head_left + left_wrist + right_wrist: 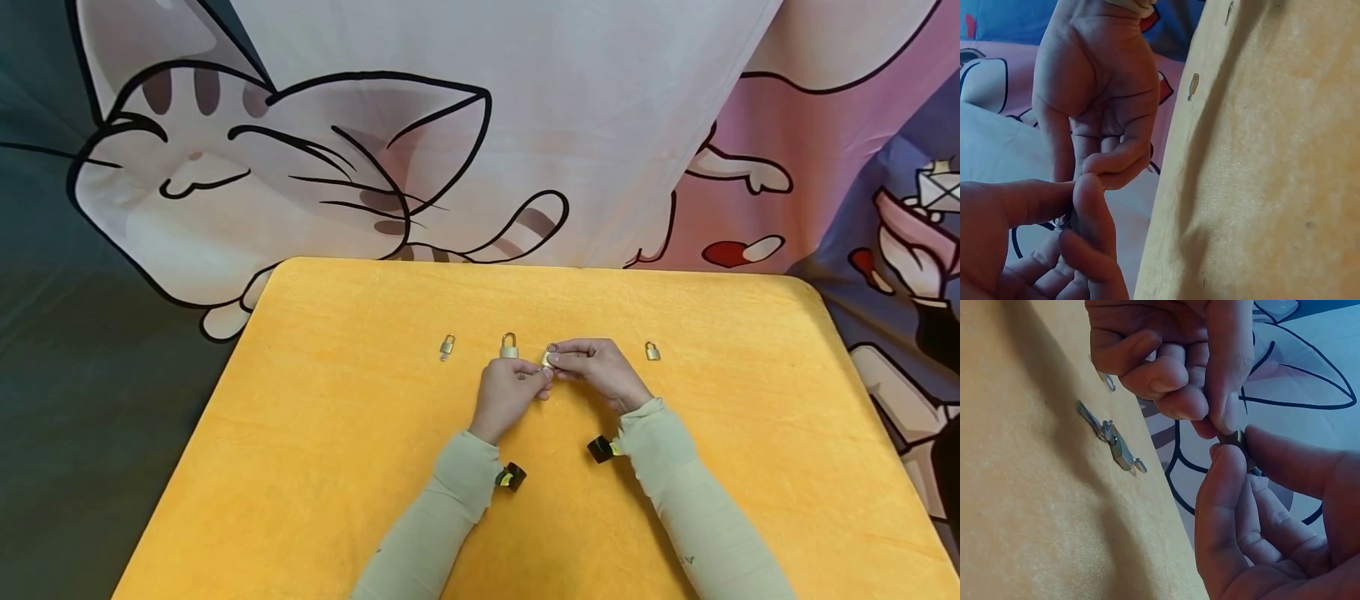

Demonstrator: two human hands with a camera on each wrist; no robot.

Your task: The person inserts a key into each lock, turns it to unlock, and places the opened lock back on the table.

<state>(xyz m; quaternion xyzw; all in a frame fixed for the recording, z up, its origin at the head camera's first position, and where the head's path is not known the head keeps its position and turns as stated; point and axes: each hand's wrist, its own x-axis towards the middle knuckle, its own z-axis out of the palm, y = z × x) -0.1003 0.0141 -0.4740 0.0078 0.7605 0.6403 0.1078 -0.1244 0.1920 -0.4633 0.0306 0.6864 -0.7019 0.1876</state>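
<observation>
Above the table my right hand pinches a small brass padlock between thumb and forefinger, its shackle pointing up. My left hand meets it from the left, thumb and forefinger pinching a key at the padlock's lower end. That key is mostly hidden by the fingertips; a bit of metal ring shows below them in the left wrist view. Just beyond my left hand lies a larger padlock, its lower part hidden by the hand. In the right wrist view the held padlock shows between the fingertips.
A small padlock lies further left on the yellow table, with a key at its lower end. Another padlock lies to the right of my right hand. A cartoon-printed cloth hangs behind the table's far edge.
</observation>
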